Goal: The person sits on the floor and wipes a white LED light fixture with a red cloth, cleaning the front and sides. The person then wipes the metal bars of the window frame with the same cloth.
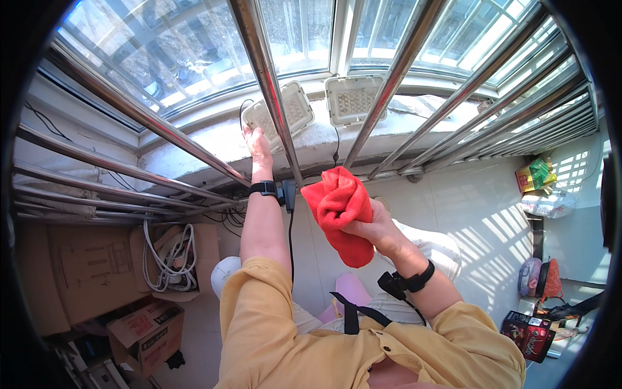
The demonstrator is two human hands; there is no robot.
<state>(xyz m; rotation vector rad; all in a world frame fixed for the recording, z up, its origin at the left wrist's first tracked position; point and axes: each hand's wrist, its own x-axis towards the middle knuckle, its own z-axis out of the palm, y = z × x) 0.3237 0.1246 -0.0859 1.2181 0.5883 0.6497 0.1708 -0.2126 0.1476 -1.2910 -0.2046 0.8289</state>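
Note:
My left hand (257,144) reaches between the metal bars to the window sill. It grips the near left edge of a white LED floodlight (297,108), which sits at an angle behind a bar; the fingertips are partly hidden there. A second LED floodlight (354,99) rests to the right on the sill, with a black cable hanging from it. A bunched red towel (347,209) is held in my right hand (381,228), in front of the bars and above the floor.
Stainless steel bars (266,73) fan out between me and the window sill (218,148). Black cables (233,214) lie tangled at their foot. On the left, a cardboard box (209,248) holds a coiled white hose (170,272). A smaller carton (148,335) stands nearer. Bags (532,277) lie on the right.

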